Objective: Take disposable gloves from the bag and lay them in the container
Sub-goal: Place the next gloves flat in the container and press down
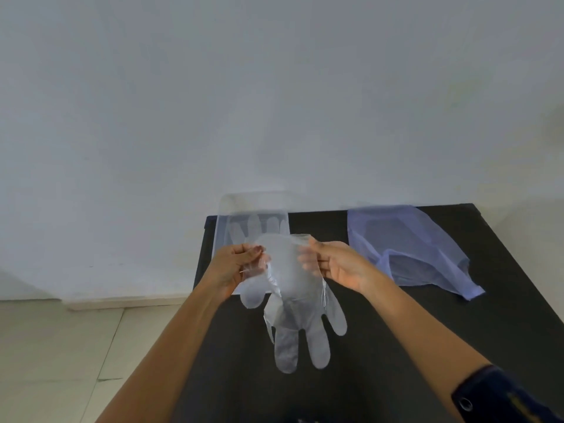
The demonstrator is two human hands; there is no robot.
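Observation:
A clear disposable glove hangs cuff up and fingers down above the black table. My left hand pinches the left side of its cuff. My right hand pinches the right side. Behind the glove stands a clear plastic container at the table's far left corner, with another clear glove lying flat inside it. A pale blue translucent bag lies on the table at the far right, and its contents are hard to make out.
The table's left edge runs close beside the container, with pale tiled floor below it. A white wall rises right behind the table. A dark sleeve cuff shows on my right arm at the bottom right.

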